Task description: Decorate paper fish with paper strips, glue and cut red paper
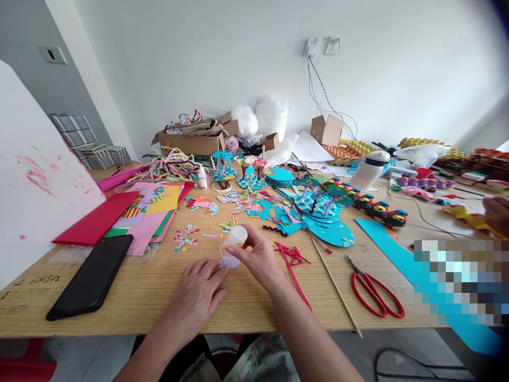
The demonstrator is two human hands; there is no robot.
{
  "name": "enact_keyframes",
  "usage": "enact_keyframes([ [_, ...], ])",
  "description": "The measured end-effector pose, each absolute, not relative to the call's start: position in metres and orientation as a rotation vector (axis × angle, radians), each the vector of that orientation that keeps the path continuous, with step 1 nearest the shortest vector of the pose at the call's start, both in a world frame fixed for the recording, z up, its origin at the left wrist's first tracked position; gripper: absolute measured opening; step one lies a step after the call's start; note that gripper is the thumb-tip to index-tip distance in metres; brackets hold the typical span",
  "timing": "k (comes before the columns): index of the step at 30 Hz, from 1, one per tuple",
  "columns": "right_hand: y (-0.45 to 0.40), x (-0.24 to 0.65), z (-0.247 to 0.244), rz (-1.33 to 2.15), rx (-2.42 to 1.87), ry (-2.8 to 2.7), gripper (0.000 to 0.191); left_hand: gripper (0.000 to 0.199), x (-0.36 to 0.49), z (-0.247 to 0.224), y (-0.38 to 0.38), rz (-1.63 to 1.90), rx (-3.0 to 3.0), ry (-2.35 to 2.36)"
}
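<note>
My right hand (pixel 258 257) grips a small white glue bottle (pixel 238 234), its base turned up and its nozzle end hidden. Under the bottle, a pale lilac paper piece (pixel 230 261) lies on the wooden table. My left hand (pixel 199 286) rests flat with fingers stretched out, fingertips touching the lilac piece's left edge. Just beyond my hands are small coloured paper scraps (pixel 186 239). Thin red paper strips (pixel 294 255) lie to the right of my right hand.
A black phone (pixel 91 276) lies at left beside stacked coloured paper (pixel 141 233). A wooden stick (pixel 336 286) and red-handled scissors (pixel 376 294) lie at right. Blue paper discs (pixel 330 231) and another glue bottle (pixel 202 178) stand farther back. Another person's hand (pixel 496 212) shows at far right.
</note>
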State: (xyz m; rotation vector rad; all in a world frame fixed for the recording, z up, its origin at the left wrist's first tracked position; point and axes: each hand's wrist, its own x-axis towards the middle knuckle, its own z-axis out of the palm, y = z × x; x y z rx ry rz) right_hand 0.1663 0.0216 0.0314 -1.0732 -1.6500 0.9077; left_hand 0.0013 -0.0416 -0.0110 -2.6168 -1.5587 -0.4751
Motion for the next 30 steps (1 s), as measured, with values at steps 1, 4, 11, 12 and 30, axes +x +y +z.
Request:
enact_keyframes([
  [1,0.022,0.166,0.031,0.909,-1.076,-1.642,0.035,0.040,0.001,-0.010,-0.042,-0.480,-2.619,-1.555],
  [4,0.023,0.167,0.031,0.930,-1.065,-1.607,0.038,0.040,0.002,-0.007,-0.043,-0.489,-2.630,-1.554],
  [11,0.022,0.170,0.035,0.974,-1.029,-1.592,0.028,0.035,0.002,-0.007,-0.043,-0.507,-2.628,-1.528],
  [12,0.022,0.170,0.037,0.970,-1.039,-1.598,0.028,0.035,0.002,-0.008,-0.043,-0.516,-2.623,-1.524],
  [30,0.026,0.160,0.045,0.982,-1.097,-1.681,0.022,0.035,0.000,-0.010,-0.042,-0.519,-2.626,-1.526],
])
